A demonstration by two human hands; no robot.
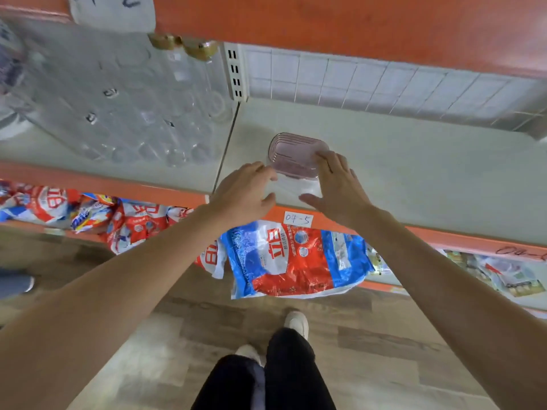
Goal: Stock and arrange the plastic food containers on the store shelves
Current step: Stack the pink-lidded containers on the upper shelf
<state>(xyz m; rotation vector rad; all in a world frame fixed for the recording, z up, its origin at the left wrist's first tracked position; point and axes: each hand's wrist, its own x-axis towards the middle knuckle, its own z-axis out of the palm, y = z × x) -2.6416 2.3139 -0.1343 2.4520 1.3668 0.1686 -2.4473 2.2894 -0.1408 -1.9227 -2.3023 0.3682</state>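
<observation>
Flanking the pink-lidded container (pixel 296 156), glass jars (pixel 142 113) left, bare shelf (pixel 414 167) right.

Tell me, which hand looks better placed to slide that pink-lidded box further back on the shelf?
Probably the right hand: its fingers already lie on the pink-lidded box. The left hand sits beside the box, fingertips barely at its edge.

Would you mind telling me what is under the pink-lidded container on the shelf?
The container sits directly on the bare grey shelf. Nothing else shows beneath it, though the right hand covers its near right corner.
</observation>
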